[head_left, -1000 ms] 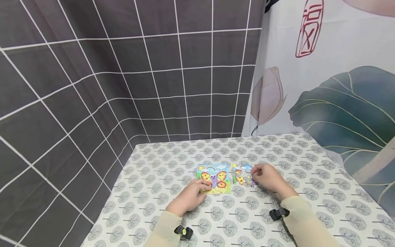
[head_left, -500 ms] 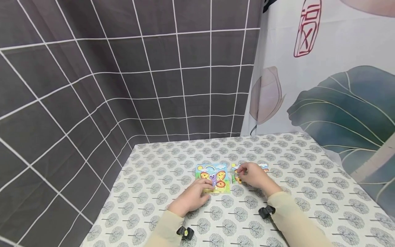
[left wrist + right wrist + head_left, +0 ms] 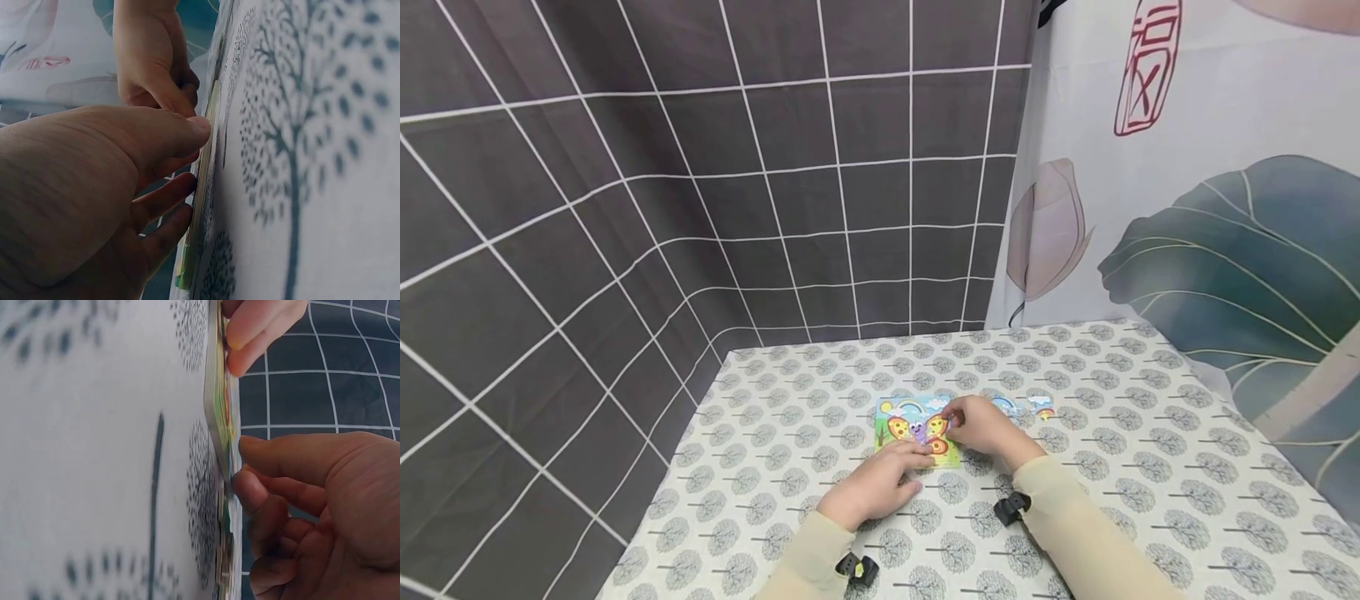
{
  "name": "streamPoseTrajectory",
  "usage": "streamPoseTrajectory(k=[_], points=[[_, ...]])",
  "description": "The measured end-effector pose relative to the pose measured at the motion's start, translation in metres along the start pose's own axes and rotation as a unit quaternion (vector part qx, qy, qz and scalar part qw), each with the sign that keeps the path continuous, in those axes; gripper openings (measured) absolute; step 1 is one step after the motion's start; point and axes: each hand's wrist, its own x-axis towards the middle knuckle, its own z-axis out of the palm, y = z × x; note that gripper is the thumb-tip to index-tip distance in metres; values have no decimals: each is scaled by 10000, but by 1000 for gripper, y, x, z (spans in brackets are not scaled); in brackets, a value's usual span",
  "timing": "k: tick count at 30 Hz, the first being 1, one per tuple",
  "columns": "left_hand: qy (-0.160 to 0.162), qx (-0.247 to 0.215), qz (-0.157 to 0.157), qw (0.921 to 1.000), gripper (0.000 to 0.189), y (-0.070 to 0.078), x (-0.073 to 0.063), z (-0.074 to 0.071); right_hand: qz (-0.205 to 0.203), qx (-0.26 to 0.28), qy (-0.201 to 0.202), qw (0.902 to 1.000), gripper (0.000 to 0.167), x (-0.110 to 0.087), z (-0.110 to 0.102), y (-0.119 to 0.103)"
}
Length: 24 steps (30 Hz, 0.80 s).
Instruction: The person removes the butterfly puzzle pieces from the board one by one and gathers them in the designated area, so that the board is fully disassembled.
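A butterfly jigsaw puzzle (image 3: 917, 408) lies flat on the table in the head view. My left hand (image 3: 880, 483) rests its loosely extended fingers on the lower part of the picture, thumb low by the near edge. At the right edge is my right hand (image 3: 981, 425), thumb and forefinger close together over the butterfly's wing. From the side, in the right wrist view, the right thumb (image 3: 269, 453) and bent forefinger meet the puzzle's edge (image 3: 219, 412); I cannot tell whether a piece is pinched there. The left wrist view shows both hands at the puzzle.
Right of the puzzle lie loose pieces: a rainbow piece (image 3: 1003, 405) partly behind the right hand, and a cloud piece (image 3: 1041, 406) farther out. A tree-print cloth (image 3: 820, 375) covers the table. Dark gridded curtain (image 3: 850, 192) hangs behind, a lotus-print curtain (image 3: 1247, 250) to the right.
My right hand has moved left from the loose pieces to the puzzle's right edge, uncovering the pieces at right. My left hand has slid slightly right and toward me on the puzzle.
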Motion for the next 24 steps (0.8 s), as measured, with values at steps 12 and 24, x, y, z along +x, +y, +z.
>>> streamPoseTrajectory(k=[12, 24], points=[[-92, -23, -74, 9999, 43, 1, 2, 0, 166, 238, -86, 9995, 33, 3, 6, -1], [-120, 172, 46, 9998, 47, 4, 2, 0, 182, 266, -64, 9995, 31, 5, 9, 2]])
